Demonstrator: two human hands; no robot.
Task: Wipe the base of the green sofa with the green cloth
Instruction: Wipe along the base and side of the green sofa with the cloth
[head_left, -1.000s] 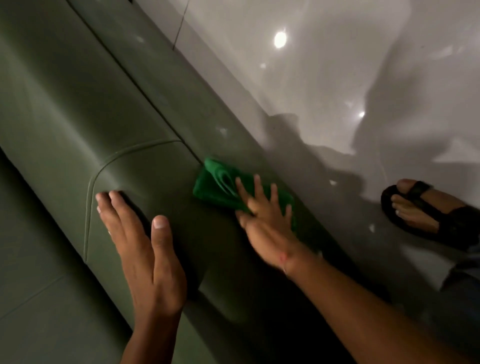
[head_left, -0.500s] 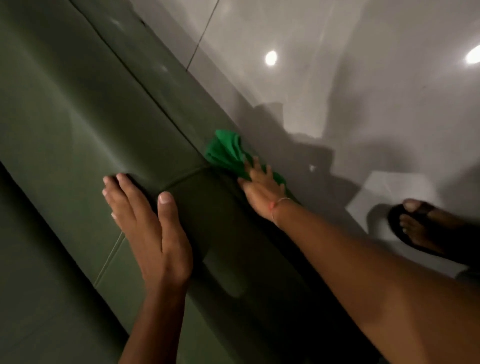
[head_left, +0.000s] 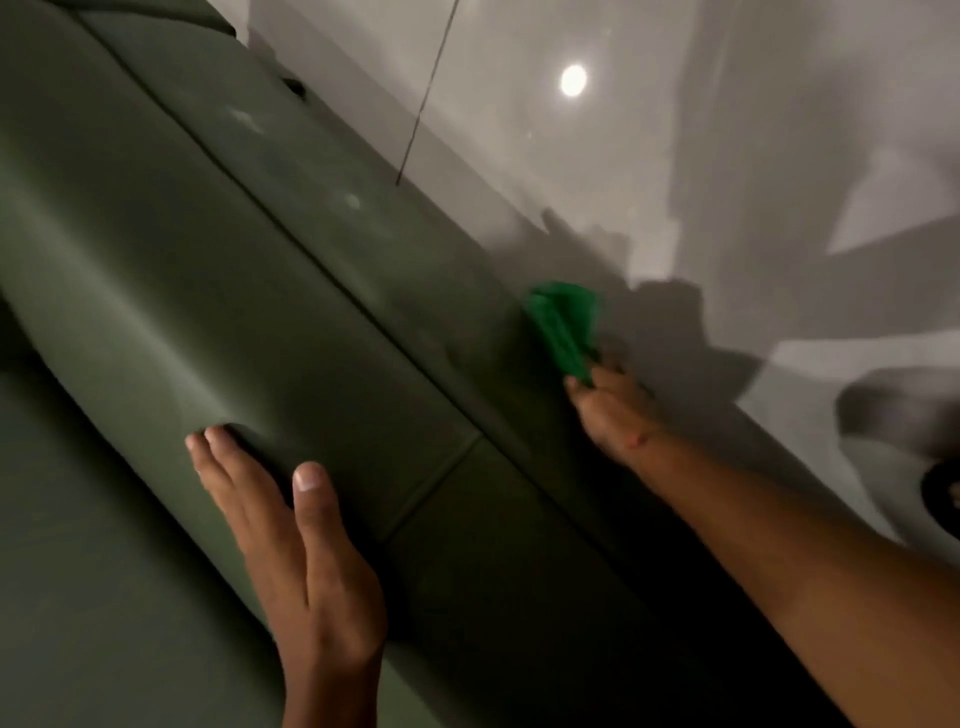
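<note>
The green sofa (head_left: 171, 291) runs diagonally from top left to bottom right, and its base (head_left: 415, 270) is the darker strip along the floor. A bright green cloth (head_left: 563, 322) is pressed against the lower edge of that base. My right hand (head_left: 615, 410) holds the cloth from below, fingers partly hidden behind it. My left hand (head_left: 291, 535) lies flat on the rounded front of the seat cushion, fingers spread and holding nothing.
A glossy grey tiled floor (head_left: 649, 156) fills the right side, with a lamp reflection and my shadow on it. A black sandal (head_left: 943, 499) on a foot shows at the right edge. A sofa foot (head_left: 296, 85) shows under the far base.
My right hand has slid the cloth further along the base and down to its lower edge. The camera has swung, so the sandal now sits at the right edge. My left hand stays on the cushion.
</note>
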